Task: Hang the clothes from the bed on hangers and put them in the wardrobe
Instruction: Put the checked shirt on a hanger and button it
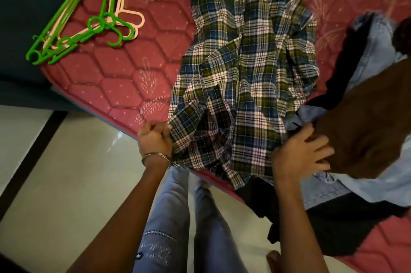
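Left hand (155, 137) pinches the near-left hem of the plaid shirt (242, 72), likely to pull it flat across the bed (106, 85) for hanging. Right hand (302, 154), fingers spread, presses the brown garment (364, 126) on the right-hand pile. Hangers (89, 16) wait far left. No legible labels.

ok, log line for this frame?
left hand: grips plaid shirt hem | right hand: open, on brown garment | hangers: untouched on bed
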